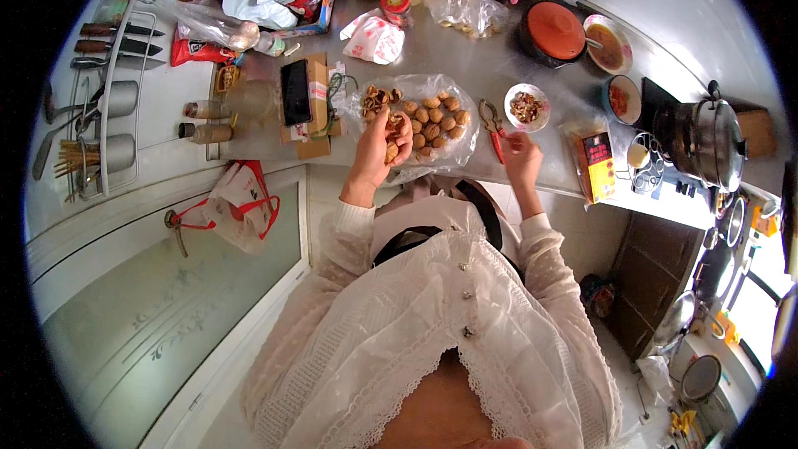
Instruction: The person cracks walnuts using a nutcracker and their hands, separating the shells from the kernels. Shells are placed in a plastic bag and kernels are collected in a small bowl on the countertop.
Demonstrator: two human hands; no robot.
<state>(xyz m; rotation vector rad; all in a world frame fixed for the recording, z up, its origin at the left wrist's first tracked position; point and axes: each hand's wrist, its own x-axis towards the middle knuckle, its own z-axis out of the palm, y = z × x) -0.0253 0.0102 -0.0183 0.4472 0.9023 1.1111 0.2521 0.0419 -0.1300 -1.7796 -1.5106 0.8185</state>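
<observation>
Cracked walnut pieces lie in my left hand [381, 140], its fingers curled around them above the near left part of a clear plastic bag [408, 84]. Whole walnuts [434, 117] rest on that bag, with a heap of broken shells [376, 98] at its left. My right hand [522, 151] is by the counter's edge with its fingertips drawn together; whether a small piece is between them I cannot tell. Just left of it lies a nutcracker [495, 134] with red handles. A small white bowl [528, 129] of walnut kernels stands right above my right hand.
A phone [295, 92] lies on cardboard at the left. Behind are a paper bag [374, 40], a red-lidded jar [397, 6] and a pot with a red lid [555, 30]. At the right stand a packaged box [596, 165], a blue-rimmed bowl [622, 100] and a steel pot [717, 143].
</observation>
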